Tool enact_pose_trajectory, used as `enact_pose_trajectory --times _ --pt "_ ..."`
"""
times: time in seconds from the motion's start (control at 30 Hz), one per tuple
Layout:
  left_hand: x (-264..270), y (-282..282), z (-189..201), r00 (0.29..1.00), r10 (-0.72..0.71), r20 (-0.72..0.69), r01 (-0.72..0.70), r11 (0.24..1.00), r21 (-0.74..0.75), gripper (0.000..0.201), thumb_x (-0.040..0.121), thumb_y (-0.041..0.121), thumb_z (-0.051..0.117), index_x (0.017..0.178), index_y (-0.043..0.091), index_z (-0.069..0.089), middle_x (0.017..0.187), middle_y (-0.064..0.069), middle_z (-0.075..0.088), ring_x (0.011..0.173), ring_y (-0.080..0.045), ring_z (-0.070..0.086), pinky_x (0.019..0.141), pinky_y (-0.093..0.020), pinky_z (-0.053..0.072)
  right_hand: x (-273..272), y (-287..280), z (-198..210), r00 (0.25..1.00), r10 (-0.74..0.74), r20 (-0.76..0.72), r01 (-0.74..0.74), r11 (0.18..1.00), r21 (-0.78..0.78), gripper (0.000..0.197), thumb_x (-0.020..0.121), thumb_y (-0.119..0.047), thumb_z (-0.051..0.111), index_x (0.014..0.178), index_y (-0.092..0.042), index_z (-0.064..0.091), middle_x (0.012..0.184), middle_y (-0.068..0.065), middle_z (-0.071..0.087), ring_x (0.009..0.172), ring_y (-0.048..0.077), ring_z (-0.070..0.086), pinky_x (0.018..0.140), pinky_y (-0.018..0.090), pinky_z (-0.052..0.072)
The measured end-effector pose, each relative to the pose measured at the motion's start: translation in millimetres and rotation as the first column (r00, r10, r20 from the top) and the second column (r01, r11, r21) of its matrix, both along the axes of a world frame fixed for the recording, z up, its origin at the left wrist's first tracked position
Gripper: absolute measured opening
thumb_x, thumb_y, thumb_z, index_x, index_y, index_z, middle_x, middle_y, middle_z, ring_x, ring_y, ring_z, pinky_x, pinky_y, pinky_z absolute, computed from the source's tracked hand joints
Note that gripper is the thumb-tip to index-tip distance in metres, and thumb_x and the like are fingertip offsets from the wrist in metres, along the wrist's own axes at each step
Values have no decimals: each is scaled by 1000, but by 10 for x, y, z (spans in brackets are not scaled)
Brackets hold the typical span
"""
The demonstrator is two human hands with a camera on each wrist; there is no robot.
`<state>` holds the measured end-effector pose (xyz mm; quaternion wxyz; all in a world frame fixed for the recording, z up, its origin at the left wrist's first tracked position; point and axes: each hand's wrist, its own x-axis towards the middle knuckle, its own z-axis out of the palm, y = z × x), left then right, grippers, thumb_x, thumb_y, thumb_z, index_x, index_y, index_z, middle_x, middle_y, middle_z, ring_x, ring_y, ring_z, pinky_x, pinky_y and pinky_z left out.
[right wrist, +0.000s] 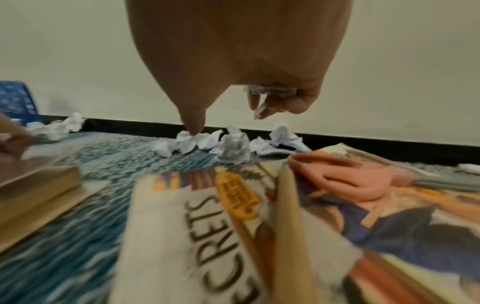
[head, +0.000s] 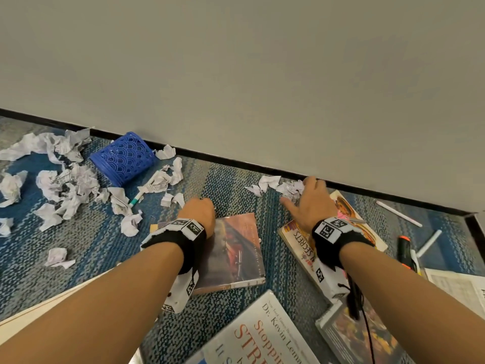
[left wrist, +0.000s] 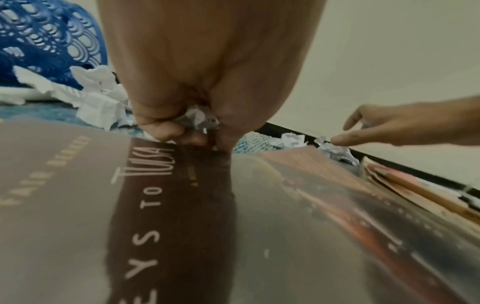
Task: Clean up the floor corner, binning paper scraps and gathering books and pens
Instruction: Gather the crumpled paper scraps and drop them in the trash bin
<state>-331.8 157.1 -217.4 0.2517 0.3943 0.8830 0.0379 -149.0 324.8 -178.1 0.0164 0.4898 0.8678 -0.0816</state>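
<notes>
Carpeted floor (head: 231,179) beside a wall

Crumpled paper scraps (head: 65,179), a tipped blue basket (head: 123,158), books (head: 236,250) and pens (head: 399,214) lie scattered — all on the carpet.

The head view looks steeply down over both forearms at the carpet (head: 231,185) and the wall at 12 o'clock. Each wrist view sits low, close under its palm, facing that wall. All three share the crumpled scraps (right wrist: 197,142) along the baseboard (left wrist: 389,162); the left wrist view catches the right hand (left wrist: 389,127) at 3 o'clock.
</notes>
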Motion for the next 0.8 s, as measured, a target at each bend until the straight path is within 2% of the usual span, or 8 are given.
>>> enact_pose_trajectory --times 0.13,0.23,0.3,0.4,0.47,0.57,0.7,0.8 --pt "93 85 109 994 18 -110 2 984 177 23 94 12 43 114 2 46 121 -20 49 110 -36 50 91 -43 42 23 247 -57 994 -56 93 43 990 133 92 67 -78 57 126 -10 40 120 17 44 111 35 45 88 42 45" --pt "144 281 254 997 75 -2 -69 934 351 17 93 3 40 110 1 41 107 -21 58 96 -39 57 77 -42 41 9 354 -154 986 -85 144 73 994 86 96 68 -82 51 129 -9 37 125 20 44 117 37 42 92 43 42" --pt "186 415 317 993 92 70 -112 912 393 24 91 -2 41 114 3 38 101 -22 61 90 -39 59 73 -43 42 -16 370 -233 981 -76 177 73 997 28 93 74 -80 45 134 -9 35 131 22 42 121 38 40 98 45 38" --pt "261 579 295 993 40 111 -81 916 394 33 91 -1 40 123 9 41 110 -20 54 95 -38 57 80 -44 46 -54 354 -322 987 -71 142 74 997 -16 72 85 -67 44 133 -14 35 135 18 38 123 36 37 98 47 36" --pt "285 715 224 994 21 109 -59 935 351 31 98 20 42 128 11 41 121 -19 45 103 -40 56 87 -45 47 -65 356 -348 991 -64 119 62 998 25 61 89 -59 45 130 -14 38 133 16 39 122 35 37 97 48 36" --pt "314 981 107 995 -64 75 43 966 255 53 94 44 52 136 17 36 129 -19 38 109 -40 53 93 -47 47 -71 384 -383 987 -77 140 66 995 79 51 90 -49 49 125 -13 41 128 18 42 118 37 40 95 48 37" --pt "399 1238 20 973 -231 -18 231 961 151 54 91 39 59 136 22 34 123 -18 36 110 -40 48 92 -50 47 -58 416 -352 994 -63 94 64 998 -7 39 93 -26 51 125 -7 38 128 22 38 115 41 43 87 46 42" --pt "451 1241 -48 980 -200 -24 200 959 199 44 93 30 57 130 18 38 122 -18 36 112 -39 45 91 -49 47 -24 403 -296 973 125 193 -124 992 -17 40 89 -5 53 125 -5 36 131 20 36 119 38 41 89 42 41"
